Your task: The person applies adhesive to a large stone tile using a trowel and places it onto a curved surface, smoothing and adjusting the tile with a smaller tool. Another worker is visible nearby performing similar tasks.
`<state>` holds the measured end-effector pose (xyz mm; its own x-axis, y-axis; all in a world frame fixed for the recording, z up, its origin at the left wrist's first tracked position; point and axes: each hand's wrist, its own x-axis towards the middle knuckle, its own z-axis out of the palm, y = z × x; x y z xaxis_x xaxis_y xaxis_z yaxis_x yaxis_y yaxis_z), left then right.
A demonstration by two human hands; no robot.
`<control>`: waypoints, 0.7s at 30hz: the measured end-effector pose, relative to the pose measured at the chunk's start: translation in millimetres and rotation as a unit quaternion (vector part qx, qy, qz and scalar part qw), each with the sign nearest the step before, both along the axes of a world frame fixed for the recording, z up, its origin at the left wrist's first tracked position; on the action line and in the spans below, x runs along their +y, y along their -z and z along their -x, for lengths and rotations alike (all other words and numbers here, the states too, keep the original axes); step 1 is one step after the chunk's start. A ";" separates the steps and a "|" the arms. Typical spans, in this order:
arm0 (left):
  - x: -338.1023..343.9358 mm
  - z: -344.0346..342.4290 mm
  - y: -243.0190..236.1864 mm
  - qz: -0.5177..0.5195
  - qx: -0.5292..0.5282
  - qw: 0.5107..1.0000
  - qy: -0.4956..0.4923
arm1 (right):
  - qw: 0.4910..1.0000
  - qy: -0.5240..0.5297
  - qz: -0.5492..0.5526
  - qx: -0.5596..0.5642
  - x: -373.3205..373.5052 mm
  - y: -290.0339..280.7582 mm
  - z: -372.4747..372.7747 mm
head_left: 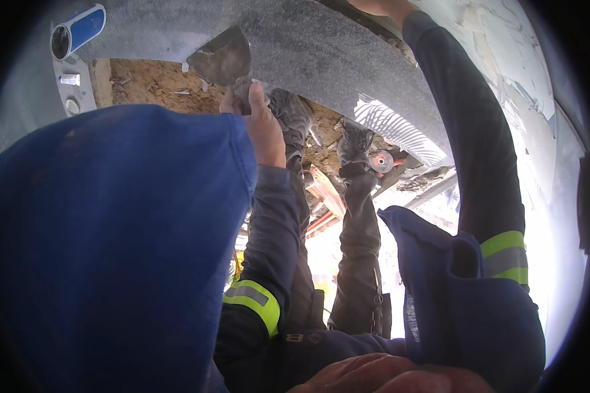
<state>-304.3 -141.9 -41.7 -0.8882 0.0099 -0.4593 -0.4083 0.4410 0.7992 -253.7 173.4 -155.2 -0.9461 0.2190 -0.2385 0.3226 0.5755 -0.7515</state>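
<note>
My left hand [267, 131] is closed round the handle of a wide putty knife [224, 57], thumb lying up along it. The knife's broad, grey-smeared blade points away from me, over a speckled grey surface [321, 56]. I cannot tell whether the blade touches that surface. My right arm is stretched far up along the right side. Only part of my right hand [380, 6] shows at the top edge, by a pale, patchy wall [488, 52]; its fingers are cut off from view.
Loose brown dirt and debris [157, 85] lie below the grey surface, around my legs [357, 242]. A round disc with orange parts [381, 161] and a wooden piece [326, 190] lie near my feet. Blue cloth [118, 242] blocks much of the left side.
</note>
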 end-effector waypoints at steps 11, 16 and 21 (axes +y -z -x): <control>2.6 -2.7 -4.2 -0.017 0.003 1.000 -0.006 | 0.980 0.003 0.074 -0.183 10.1 -27.5 -112.5; 3.4 -6.8 -3.5 0.006 0.011 1.000 0.022 | 0.975 0.010 0.067 -0.211 14.6 -20.6 -147.0; 8.0 -10.7 -8.9 0.041 0.002 0.999 0.032 | 0.966 0.022 0.077 -0.246 12.6 -22.0 -172.7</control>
<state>-293.6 -133.8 -32.7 -0.8889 0.0300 -0.4571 -0.3734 0.5303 0.7611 -81.0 186.0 -133.2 -0.7010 0.1816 -0.6896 0.6836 0.4464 -0.5774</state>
